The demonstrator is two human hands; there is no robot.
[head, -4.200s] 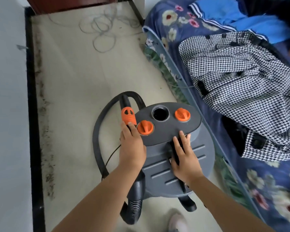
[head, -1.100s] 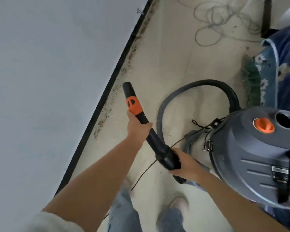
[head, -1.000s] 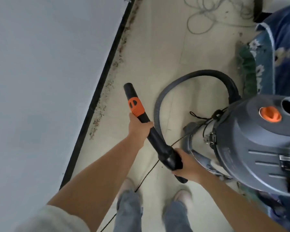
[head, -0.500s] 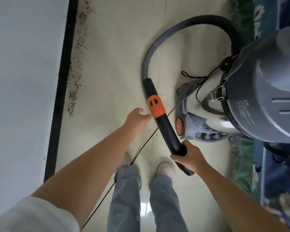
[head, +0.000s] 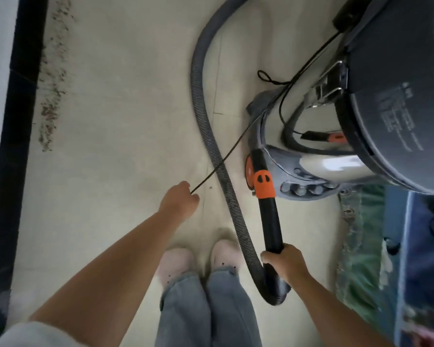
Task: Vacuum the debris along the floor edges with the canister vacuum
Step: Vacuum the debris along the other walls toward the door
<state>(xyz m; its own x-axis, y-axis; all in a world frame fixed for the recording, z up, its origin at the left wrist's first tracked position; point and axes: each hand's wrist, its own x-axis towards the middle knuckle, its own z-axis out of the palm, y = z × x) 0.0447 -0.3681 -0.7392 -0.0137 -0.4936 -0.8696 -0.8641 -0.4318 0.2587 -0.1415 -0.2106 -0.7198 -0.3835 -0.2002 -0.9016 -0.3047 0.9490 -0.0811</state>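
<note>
The grey canister vacuum [head: 396,91] stands on the floor at the right. Its ribbed grey hose [head: 206,116] loops from the top down to a black nozzle tube [head: 271,221] with an orange collar [head: 263,184]. My right hand [head: 286,261] grips the tube's lower end, where the hose joins it. My left hand [head: 179,200] is closed on the thin black power cord [head: 238,144], which runs up to the canister. Dark debris [head: 52,96] lies along the black skirting [head: 18,108] at the left.
My two feet in pale shoes [head: 198,261] stand at the bottom centre on the beige floor [head: 125,121]. A bed with a green and blue floral cover [head: 391,259] runs along the right edge, close behind the vacuum.
My left hand let go of the nozzle tube and closed on the power cord. The right hand swung the tube rightward, next to the canister. My view tilted down towards my feet.
</note>
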